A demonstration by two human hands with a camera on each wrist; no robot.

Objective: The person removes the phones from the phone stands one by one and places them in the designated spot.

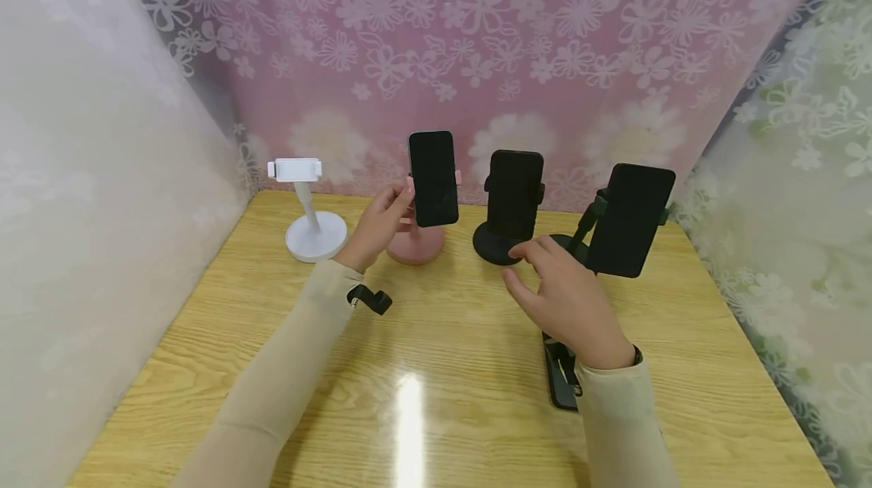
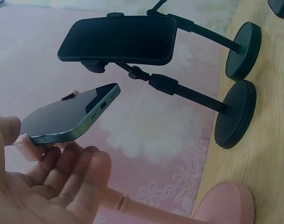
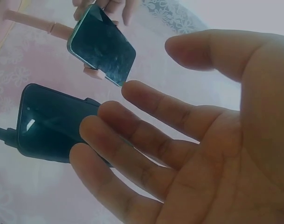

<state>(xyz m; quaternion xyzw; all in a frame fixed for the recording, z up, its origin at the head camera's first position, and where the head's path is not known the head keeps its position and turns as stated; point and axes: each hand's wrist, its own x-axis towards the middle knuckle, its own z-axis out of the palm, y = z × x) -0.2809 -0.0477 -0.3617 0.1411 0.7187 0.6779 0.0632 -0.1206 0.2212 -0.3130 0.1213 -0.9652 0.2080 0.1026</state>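
Observation:
On the table, a pink phone stand [image 1: 415,244] bears a phone [image 1: 434,178] with a dark screen, tilted in its clamp. My left hand [image 1: 384,223] is at the left side of that clamp. In the left wrist view the thumb lies at the phone's edge beside the pink clamp [image 2: 29,148], and the fingers curl loosely behind it. My right hand [image 1: 565,299] hovers in front of a black phone stand [image 1: 492,244] holding a black phone [image 1: 515,193]. Its fingers are spread and slightly bent, with nothing between them in the right wrist view.
A white phone stand [image 1: 316,237] without a phone stands at the left. At the right, a dark stand [image 1: 587,223] holds another phone [image 1: 631,219]. A further phone [image 1: 560,386] lies flat beneath my right wrist. A pink flowered curtain [image 1: 477,57] hangs behind the table [image 1: 354,405].

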